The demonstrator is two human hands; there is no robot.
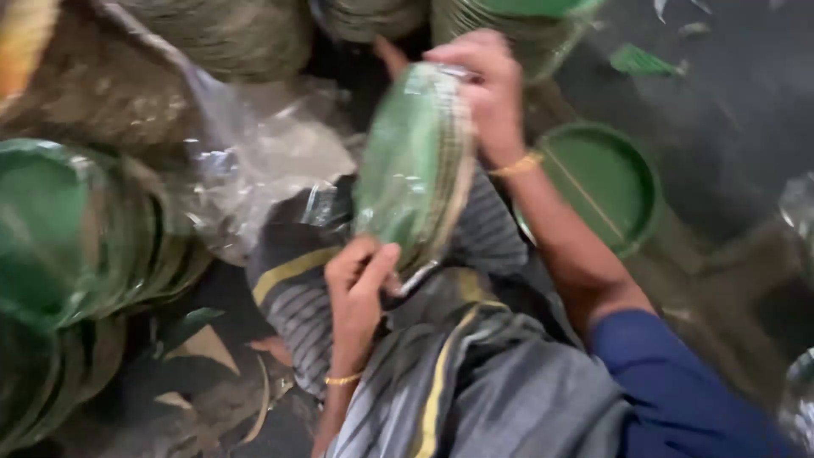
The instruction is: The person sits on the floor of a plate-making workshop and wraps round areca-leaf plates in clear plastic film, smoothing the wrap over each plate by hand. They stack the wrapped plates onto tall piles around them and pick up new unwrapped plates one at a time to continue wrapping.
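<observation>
A stack of green disposable plates (413, 165) wrapped in clear plastic stands on edge over my lap. My left hand (358, 284) grips its lower edge. My right hand (485, 89) holds the top edge, fingers curled over the rim. Both wrists wear thin gold bangles. The frame is blurred by motion.
Piles of green plates (64, 229) lie at the left, and more stacks (517, 17) stand at the top. A single green plate (606, 182) rests on the dark floor at the right. Loose clear plastic (263, 157) lies behind the stack. Grey striped cloth (475, 382) covers my lap.
</observation>
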